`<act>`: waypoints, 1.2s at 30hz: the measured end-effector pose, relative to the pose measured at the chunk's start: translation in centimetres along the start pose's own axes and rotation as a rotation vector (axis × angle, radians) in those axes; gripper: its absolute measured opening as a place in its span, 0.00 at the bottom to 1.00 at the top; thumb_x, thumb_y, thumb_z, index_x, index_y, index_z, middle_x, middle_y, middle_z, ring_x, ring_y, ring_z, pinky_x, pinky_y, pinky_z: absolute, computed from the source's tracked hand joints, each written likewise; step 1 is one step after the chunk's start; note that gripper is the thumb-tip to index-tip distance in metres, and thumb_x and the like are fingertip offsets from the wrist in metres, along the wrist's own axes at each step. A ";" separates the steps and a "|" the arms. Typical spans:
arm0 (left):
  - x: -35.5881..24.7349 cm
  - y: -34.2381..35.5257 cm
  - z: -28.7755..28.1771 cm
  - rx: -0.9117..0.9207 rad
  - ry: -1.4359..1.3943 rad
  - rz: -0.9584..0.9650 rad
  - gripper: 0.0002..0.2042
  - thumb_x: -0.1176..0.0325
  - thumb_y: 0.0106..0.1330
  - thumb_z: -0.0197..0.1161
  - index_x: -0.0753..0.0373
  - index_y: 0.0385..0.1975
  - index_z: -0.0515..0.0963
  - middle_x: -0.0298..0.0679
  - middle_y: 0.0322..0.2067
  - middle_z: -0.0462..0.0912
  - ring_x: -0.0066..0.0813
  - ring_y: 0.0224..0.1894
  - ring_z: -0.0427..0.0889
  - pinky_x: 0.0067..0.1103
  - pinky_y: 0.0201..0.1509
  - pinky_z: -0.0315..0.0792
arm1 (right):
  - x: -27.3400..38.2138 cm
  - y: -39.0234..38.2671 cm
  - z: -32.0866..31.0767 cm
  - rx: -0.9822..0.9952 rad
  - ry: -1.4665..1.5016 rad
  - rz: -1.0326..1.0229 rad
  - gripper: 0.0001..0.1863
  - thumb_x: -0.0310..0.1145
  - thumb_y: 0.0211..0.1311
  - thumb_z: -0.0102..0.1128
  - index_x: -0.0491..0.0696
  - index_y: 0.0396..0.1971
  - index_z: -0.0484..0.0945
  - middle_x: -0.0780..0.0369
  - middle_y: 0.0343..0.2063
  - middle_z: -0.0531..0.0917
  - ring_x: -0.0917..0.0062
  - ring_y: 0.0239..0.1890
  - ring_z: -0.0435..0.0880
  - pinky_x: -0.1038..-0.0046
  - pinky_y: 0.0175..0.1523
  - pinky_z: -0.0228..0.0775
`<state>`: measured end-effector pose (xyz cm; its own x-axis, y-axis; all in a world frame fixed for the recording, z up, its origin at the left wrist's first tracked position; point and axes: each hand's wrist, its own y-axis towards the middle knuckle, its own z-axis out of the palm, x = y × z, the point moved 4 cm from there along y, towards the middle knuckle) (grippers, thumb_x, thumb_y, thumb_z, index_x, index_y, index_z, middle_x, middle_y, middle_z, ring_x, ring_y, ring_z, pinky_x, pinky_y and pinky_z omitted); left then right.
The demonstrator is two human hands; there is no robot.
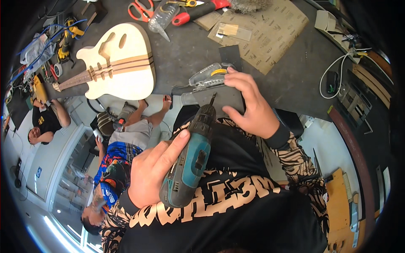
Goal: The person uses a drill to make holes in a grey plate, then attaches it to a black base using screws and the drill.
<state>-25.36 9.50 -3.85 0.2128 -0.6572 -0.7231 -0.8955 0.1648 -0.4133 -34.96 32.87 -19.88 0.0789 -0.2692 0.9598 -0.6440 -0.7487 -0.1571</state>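
Left hand (154,168) fingers wrap a teal cordless drill (192,158), bit aimed at a small grey plate (219,98) at the table (291,80) edge. Right hand (249,103) fingers spread flat on the plate, beside the bit. Risk: bit skates into fingertips; plate spins if it grabs.

1 head-worn fisheye view; looks steeply down, close over the workbench (198,50).

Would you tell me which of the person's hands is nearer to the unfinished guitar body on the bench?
Left. The left hand, gripping the teal drill, sits just below the guitar body; the right hand rests farther right.
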 end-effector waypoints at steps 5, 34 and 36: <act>0.0 -0.6 0.0 0.016 -0.018 -0.026 0.42 0.66 0.58 0.77 0.62 0.78 0.75 0.42 0.35 0.83 0.40 0.28 0.82 0.32 0.33 0.76 | 0.6 0.6 -0.9 0.076 0.040 0.051 0.37 0.13 0.61 0.70 0.47 0.69 0.67 0.50 0.69 0.73 0.44 0.84 0.65 0.53 0.83 0.64; -1.6 -6.6 8.0 -0.228 -0.266 -0.245 0.30 0.71 0.73 0.71 0.56 0.73 0.70 0.53 0.44 0.90 0.51 0.35 0.88 0.41 0.41 0.83 | -3.2 -1.6 1.5 0.055 0.278 -0.063 0.29 0.10 0.63 0.70 0.52 0.56 0.70 0.50 0.66 0.85 0.42 0.79 0.74 0.29 0.86 0.41; -2.1 -6.5 8.0 -0.227 -0.253 -0.262 0.30 0.71 0.73 0.71 0.57 0.73 0.69 0.54 0.44 0.89 0.51 0.35 0.88 0.41 0.40 0.83 | -2.8 -0.5 0.7 0.081 0.295 -0.034 0.27 0.11 0.64 0.71 0.51 0.55 0.71 0.50 0.65 0.86 0.44 0.79 0.76 0.30 0.86 0.42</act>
<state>-16.88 15.71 -4.13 0.5084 -0.4497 -0.7344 -0.8557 -0.1680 -0.4895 -34.34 33.60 -22.66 -0.1328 -0.0646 0.9890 -0.5813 -0.8031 -0.1306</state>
